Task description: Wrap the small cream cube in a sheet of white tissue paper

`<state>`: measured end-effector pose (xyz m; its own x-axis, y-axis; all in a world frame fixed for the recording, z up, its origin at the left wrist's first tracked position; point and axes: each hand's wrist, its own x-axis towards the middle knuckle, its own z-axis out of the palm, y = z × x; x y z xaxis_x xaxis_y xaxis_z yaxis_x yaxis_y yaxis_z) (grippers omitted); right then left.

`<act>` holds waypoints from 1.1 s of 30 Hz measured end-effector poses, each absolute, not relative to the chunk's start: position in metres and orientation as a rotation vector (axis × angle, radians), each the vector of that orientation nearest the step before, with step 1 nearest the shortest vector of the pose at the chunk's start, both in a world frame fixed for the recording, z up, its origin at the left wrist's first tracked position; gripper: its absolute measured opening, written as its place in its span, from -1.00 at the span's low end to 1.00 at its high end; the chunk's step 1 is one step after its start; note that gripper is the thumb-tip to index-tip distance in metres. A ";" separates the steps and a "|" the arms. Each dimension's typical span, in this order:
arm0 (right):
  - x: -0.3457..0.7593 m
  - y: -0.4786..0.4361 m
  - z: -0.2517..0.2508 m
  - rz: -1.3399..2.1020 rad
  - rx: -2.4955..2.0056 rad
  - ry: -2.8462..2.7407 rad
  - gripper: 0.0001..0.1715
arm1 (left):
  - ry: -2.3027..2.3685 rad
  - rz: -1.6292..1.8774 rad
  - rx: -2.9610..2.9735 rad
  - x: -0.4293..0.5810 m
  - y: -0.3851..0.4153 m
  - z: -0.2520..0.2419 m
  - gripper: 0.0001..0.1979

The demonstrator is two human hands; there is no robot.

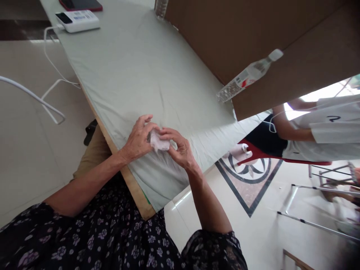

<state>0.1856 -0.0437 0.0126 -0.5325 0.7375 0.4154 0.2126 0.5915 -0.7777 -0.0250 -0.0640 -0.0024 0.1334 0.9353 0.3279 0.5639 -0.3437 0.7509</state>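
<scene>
Crumpled pale wad (159, 142) is observed gripped over the table (135, 67) between partly curled fingers of left hand (140, 138) and right hand (180, 149), clear bottle (242, 81) at two o'clock.

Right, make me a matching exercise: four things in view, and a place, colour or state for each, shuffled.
Things:
1. Crumpled wad
2. Capped bottle
3. Boxy device
4. Flat phone-like device

Descriptions:
A. Beside the near corner of the brown panel
B. Dark, with a red edge
C. Between the left hand and the right hand
D. White, with a cable at one end

Pairs: 1-C; 2-A; 3-D; 4-B
</scene>
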 end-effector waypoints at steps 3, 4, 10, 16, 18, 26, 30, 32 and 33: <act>0.189 -0.050 0.002 0.698 -0.737 -2.192 -0.51 | 1.354 1.068 1.987 -0.034 -0.063 -0.003 -0.70; 0.189 -0.051 -0.002 0.631 -0.745 -2.229 -0.48 | 1.335 1.063 2.011 -0.037 -0.064 -0.004 -0.69; 0.181 -0.039 -0.008 0.608 -0.916 -2.156 -0.66 | 1.268 0.938 2.129 -0.051 -0.067 0.001 -0.42; 0.167 -0.027 0.004 1.289 -1.130 -1.695 -0.48 | 1.309 0.847 1.910 -0.050 -0.054 0.016 -0.34; 0.165 -0.027 0.005 1.326 -1.167 -1.646 -0.42 | 1.293 0.823 1.762 -0.047 -0.050 0.021 -0.34; 0.168 -0.030 0.009 1.384 -1.127 -1.601 -0.39 | 1.260 0.789 1.580 -0.040 -0.043 0.028 -0.51; 0.170 -0.027 0.007 1.416 -1.140 -1.580 -0.34 | 1.171 0.837 1.525 -0.037 -0.037 0.024 -0.54; 0.170 -0.025 0.005 1.418 -1.151 -1.588 -0.35 | 1.108 0.884 1.462 -0.035 -0.035 0.020 -0.54; 0.171 -0.024 0.004 1.418 -1.155 -1.591 -0.34 | 1.082 0.905 1.424 -0.035 -0.034 0.017 -0.54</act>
